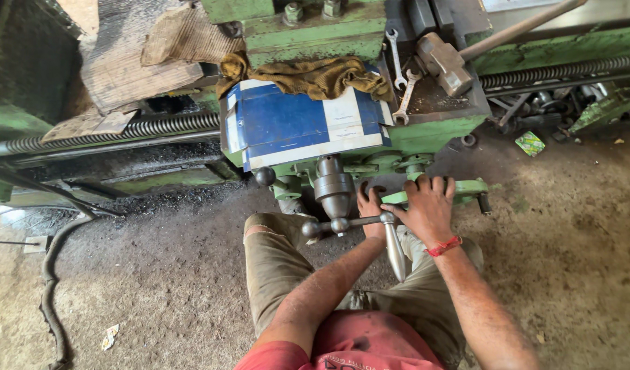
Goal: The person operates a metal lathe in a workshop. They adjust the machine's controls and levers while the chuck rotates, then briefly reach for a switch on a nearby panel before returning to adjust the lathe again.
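The green handwheel (435, 192) is mounted low on the front of the lathe carriage, below the blue-and-white apron panel (305, 130), and both hands are laid on it. The right hand (430, 209) is clenched over the top of the rim, knuckles up, with a red thread seen at the wrist. The left hand (371, 205) is curled on the rim's left part, just beside the right; its grip is partly hidden by the steel crank handle (342, 223), so how tightly it is closed cannot be told. The wheel's face is turned toward the person, its axis running out from the machine, so the rim lies directly ahead of both hands. The crank's long tapered lever (395, 250) hangs down between the forearms. A hammer (444, 65), spanners (400, 75) and a brown rag (308, 75) are rested on the carriage top.
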